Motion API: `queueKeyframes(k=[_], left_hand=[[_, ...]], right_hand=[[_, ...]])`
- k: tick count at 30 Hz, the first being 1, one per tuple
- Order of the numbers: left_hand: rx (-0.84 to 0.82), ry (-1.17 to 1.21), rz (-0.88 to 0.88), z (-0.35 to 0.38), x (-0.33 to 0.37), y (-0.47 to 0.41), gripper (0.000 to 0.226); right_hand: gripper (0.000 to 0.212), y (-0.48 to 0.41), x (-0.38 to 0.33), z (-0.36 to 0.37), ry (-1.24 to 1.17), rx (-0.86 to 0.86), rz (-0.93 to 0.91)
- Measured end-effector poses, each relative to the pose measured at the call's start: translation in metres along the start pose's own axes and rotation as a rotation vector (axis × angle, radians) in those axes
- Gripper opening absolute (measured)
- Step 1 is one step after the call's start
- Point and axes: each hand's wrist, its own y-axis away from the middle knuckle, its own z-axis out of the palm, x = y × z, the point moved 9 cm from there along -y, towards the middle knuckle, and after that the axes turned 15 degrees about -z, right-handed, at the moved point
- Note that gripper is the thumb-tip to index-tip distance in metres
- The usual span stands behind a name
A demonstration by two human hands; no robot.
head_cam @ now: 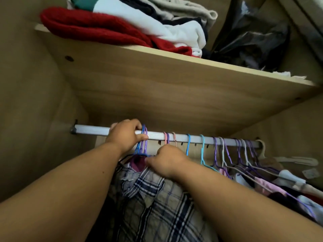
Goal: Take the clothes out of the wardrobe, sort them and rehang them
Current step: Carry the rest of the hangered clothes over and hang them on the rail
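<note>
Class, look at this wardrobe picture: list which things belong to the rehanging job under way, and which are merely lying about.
In the job: left hand gripping the blue and purple hangers on the rail; right hand pinching the plaid shirt at its collar; other hung clothes to the right.

Lying about: red knit, white garment and black plastic bag on the shelf.

The single head view looks forward and upward, close in, at the wardrobe rail [183, 137] beneath a shelf [157, 81].
</note>
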Motion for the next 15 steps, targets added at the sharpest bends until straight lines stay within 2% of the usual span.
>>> queueKeyframes(k=[3,6,11,15], left_hand=[[-0.056,-0.072,0.033,0.003,-0.008,0.002,0.068],[-0.086,-0.204,0.105,0.003,-0.007,0.006,0.064],[-0.086,-0.319,0.041,-0.008,-0.013,0.014,0.069],[-0.185,-0.377,-0.036,-0.014,-0.014,0.027,0.078]], right_hand=[[0.032,0.0,-0.002,0.006,-0.033,-0.093,-0.033],[0.032,0.002,-0.009,0.004,-0.088,-0.122,-0.031],[0.03,0.006,0.0,-0.002,0.083,-0.166,-0.022],[0.031,0.018,0.001,-0.015,0.085,-0.103,-0.041]])
